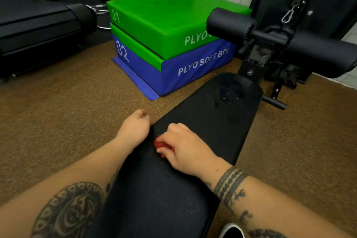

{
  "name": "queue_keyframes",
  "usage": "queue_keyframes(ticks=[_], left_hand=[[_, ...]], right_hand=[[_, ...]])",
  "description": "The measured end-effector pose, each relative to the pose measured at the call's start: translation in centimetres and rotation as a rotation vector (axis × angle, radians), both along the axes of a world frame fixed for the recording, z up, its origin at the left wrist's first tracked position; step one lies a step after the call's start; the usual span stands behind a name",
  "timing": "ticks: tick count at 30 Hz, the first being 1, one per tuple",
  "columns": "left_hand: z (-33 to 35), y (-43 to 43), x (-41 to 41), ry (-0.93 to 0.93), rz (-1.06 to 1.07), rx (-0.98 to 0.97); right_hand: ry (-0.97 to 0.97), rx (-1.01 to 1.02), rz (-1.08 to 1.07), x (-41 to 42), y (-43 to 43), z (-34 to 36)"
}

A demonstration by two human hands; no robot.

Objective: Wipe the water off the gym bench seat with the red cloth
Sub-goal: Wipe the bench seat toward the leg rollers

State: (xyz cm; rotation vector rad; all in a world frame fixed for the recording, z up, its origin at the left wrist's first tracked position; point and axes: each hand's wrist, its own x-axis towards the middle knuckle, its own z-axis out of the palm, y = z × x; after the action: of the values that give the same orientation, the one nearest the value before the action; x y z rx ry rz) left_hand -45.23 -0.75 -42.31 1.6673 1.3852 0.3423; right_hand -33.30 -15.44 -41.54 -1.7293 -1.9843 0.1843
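Note:
The black gym bench seat point(210, 121) runs from the bottom middle up to the right. A patch of water point(229, 95) glistens on its far end. My right hand point(183, 147) lies on the middle of the seat with its fingers curled round a bunched red cloth point(161, 146), most of which is hidden under the hand. My left hand point(135, 126) rests at the seat's left edge, fingers loosely curled, holding nothing.
A green and blue stack of plyo soft boxes point(168, 44) stands on the brown floor to the left of the bench. Black padded leg rollers point(229, 23) and the bench frame rise at the far end. A treadmill point(38, 25) is at the far left.

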Motion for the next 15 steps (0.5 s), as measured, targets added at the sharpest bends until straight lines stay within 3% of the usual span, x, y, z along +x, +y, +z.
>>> queue_keyframes(ticks=[4, 10, 15], left_hand=[[-0.1, -0.9, 0.8, 0.082, -0.147, 0.089], [-0.7, -0.5, 0.2, 0.023, -0.204, 0.060], [-0.7, -0.8, 0.0, 0.098, -0.239, 0.101]], right_hand=[[0.036, 0.051, -0.090, 2.0, 2.1, -0.6], [0.059, 0.042, -0.312, 5.8, 5.4, -0.8], [0.008, 0.020, -0.469, 8.9, 7.6, -0.3]])
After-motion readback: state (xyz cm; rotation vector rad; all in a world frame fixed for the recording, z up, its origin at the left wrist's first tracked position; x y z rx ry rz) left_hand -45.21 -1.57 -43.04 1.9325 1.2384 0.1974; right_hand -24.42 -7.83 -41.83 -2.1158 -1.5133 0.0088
